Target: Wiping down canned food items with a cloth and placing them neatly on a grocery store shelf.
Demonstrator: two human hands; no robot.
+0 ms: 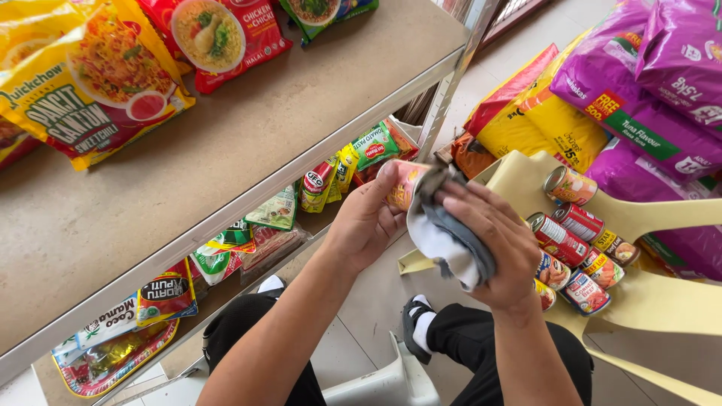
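- Between the shelf and the pale yellow plastic chair, the left hand held a small can, fingers wrapped round its body.
- Right hand pressed a grey-and-white cloth against the can's end, fingers curled over the fabric.
- On the chair seat lay a cluster of tins, touching one another.
- Noodle packets lay on the shelf top; purple sacks were piled behind the chair.
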